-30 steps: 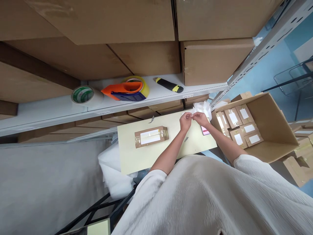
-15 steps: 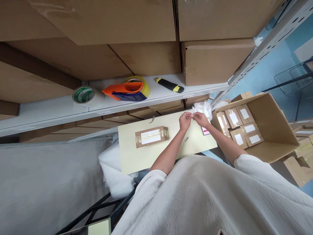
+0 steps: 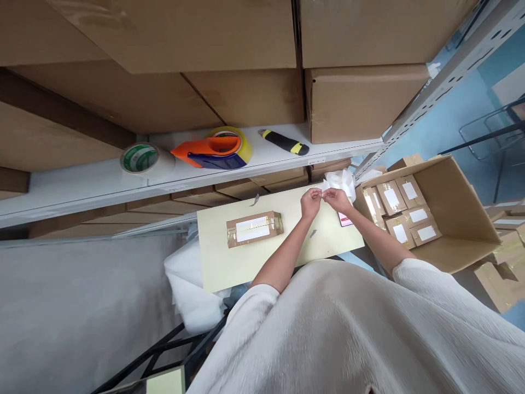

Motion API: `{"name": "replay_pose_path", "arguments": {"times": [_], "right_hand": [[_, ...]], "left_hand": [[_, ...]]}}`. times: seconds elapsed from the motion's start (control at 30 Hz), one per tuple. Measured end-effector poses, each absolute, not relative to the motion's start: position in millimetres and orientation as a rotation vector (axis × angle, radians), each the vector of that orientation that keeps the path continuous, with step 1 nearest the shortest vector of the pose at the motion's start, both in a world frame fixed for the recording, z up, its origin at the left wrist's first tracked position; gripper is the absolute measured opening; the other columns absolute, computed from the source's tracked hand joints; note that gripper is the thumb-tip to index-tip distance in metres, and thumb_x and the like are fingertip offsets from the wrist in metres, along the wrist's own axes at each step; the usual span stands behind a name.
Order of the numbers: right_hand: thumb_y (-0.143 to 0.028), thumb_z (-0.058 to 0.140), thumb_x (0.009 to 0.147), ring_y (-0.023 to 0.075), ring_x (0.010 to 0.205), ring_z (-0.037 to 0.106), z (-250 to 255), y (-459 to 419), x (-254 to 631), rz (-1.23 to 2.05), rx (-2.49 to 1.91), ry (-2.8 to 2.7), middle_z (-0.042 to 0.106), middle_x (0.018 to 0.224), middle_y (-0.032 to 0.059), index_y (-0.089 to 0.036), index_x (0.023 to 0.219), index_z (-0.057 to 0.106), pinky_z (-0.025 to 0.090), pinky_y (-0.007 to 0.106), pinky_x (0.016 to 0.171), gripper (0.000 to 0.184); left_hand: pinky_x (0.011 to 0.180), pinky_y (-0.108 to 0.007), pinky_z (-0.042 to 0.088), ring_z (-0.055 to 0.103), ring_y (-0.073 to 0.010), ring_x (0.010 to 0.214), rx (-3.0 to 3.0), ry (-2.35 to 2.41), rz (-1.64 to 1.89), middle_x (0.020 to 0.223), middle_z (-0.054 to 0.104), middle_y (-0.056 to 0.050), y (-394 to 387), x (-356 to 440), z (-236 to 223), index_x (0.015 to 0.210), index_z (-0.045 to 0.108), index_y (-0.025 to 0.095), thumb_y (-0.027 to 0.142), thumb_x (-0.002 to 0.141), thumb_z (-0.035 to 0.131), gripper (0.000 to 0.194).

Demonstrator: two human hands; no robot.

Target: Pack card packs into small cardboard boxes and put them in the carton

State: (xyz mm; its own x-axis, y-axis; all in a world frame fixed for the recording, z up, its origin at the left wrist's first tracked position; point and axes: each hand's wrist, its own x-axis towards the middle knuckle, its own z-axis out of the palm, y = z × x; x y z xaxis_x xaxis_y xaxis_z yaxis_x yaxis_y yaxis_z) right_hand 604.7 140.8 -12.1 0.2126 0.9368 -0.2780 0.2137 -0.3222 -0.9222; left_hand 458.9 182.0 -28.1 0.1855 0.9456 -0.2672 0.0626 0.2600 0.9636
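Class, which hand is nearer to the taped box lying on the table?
Left. The left hand is right of the box; the right hand is farther right.

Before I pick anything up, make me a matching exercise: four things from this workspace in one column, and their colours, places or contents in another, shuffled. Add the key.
Column one
1. Tape dispenser
2. Utility knife
3. Taped box with one white label
4. Open carton

Column two
A. On the cream tabletop, to the left of the left hand
B. Holding several small labelled boxes
C. Orange and dark blue, on the shelf
D. Black with yellow, on the shelf

Right pairs: 1-C, 2-D, 3-A, 4-B.
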Motion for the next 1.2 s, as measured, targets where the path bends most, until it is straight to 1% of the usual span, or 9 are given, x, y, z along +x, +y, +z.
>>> {"name": "replay_pose_path", "arguments": {"times": [0.23,0.53,0.67,0.83,1.03,1.2], "right_hand": [[-0.047,0.074,0.076,0.0206,0.076,0.07,-13,141,604,1.185,-1.68,-1.093,0.076,0.082,0.0027,-0.024,0.082,0.074,0.061,0.037,0.081,0.023],[-0.046,0.07,0.083,0.0211,0.078,0.069,-15,137,602,1.118,-1.732,-1.157,0.076,0.085,0.0024,-0.025,0.087,0.072,0.058,0.036,0.08,0.022],[-0.045,0.068,0.085,0.0216,0.079,0.068,-15,137,601,1.092,-1.751,-1.176,0.075,0.084,0.002,-0.026,0.087,0.071,0.057,0.036,0.08,0.019],[-0.042,0.065,0.085,0.0217,0.078,0.067,-17,137,599,1.035,-1.798,-1.194,0.074,0.085,0.0019,-0.026,0.088,0.069,0.056,0.035,0.078,0.017],[-0.035,0.063,0.081,0.0233,0.077,0.065,-27,140,616,0.943,-1.935,-1.119,0.072,0.08,0.0017,-0.027,0.084,0.065,0.055,0.036,0.078,0.01],[-0.029,0.064,0.081,0.0273,0.081,0.067,-29,146,645,0.865,-2.148,-1.105,0.074,0.081,0.0055,-0.025,0.087,0.067,0.054,0.037,0.08,0.007]], "left_hand": [[0.095,-0.036,0.065,0.081,-0.0199,0.096,1.106,1.209,0.853,0.097,0.082,-0.005,182,456,-27,0.091,0.073,0.022,0.008,0.087,0.07,0.015],[0.095,-0.038,0.066,0.081,-0.0213,0.097,1.115,1.217,0.826,0.095,0.082,-0.005,181,452,-26,0.092,0.075,0.022,0.01,0.086,0.074,0.014],[0.096,-0.038,0.066,0.08,-0.0213,0.098,1.115,1.205,0.846,0.098,0.082,-0.006,179,454,-28,0.094,0.074,0.022,0.012,0.085,0.078,0.014],[0.096,-0.037,0.065,0.079,-0.0191,0.094,1.129,1.233,0.835,0.098,0.081,-0.006,179,455,-32,0.096,0.073,0.022,0.009,0.085,0.074,0.017],[0.093,-0.032,0.063,0.076,-0.0153,0.088,1.126,1.31,0.847,0.098,0.079,-0.004,183,450,-38,0.094,0.068,0.024,0.007,0.083,0.069,0.02],[0.087,-0.029,0.059,0.071,-0.0131,0.079,1.144,1.4,0.851,0.093,0.077,-0.001,190,440,-38,0.089,0.065,0.024,0.009,0.081,0.068,0.018]]}}
